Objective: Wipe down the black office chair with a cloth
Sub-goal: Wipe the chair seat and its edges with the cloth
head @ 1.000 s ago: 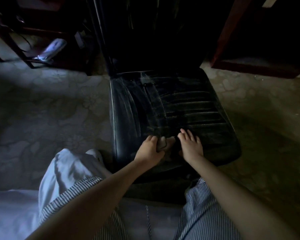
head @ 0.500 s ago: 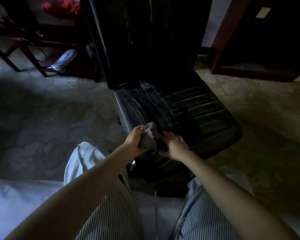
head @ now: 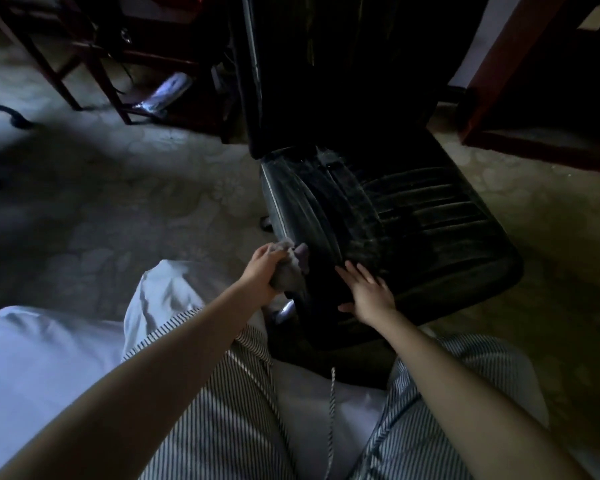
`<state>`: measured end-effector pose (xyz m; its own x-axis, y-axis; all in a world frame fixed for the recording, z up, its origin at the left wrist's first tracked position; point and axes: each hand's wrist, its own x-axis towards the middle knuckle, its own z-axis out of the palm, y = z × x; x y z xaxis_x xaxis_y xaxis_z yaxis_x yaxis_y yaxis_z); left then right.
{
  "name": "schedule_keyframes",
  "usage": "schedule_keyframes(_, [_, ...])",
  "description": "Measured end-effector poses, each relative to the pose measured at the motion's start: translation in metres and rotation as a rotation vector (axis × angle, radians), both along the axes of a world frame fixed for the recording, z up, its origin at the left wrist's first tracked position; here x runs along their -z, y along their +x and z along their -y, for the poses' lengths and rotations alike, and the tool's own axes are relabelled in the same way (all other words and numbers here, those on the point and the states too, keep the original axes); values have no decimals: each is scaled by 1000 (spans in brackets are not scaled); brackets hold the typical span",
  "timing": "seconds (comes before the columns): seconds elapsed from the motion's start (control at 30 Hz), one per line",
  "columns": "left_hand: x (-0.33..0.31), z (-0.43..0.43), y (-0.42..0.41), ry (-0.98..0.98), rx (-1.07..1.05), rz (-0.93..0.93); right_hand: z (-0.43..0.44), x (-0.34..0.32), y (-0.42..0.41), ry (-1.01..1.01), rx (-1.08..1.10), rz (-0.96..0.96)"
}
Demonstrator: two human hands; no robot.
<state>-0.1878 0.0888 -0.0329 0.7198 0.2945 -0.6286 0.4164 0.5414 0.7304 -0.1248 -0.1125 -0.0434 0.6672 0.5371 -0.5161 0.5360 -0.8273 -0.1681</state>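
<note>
Now cloth [head: 289,274] bunched in left fingers [head: 268,253] beside chair [head: 413,216].

The chair [head: 413,216] stands at twelve o'clock. Left hand [head: 262,271] and cloth [head: 291,271] are at its seat's eight o'clock edge; right hand [head: 369,294] rests on it.

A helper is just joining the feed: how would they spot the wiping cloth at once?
Find the black office chair in mid-frame and go to its seat's near left edge. There the left hand grips the cloth, a crumpled grey wad. The right hand beside it lies flat on the seat, holding nothing.
</note>
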Motion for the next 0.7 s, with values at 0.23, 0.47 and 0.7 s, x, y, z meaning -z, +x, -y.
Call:
schedule_keyframes(0.23, [40, -48, 12, -20, -346, -31, -17, -15, 17, 14, -8, -15])
schedule_keyframes(0.47, [66, -72, 44, -50, -641, -99, -92, -23, 56, 259, -91, 109])
schedule_keyframes(0.7, [60, -88, 116, 96, -736, -123, -163, 0, 113, 155, -283, 249])
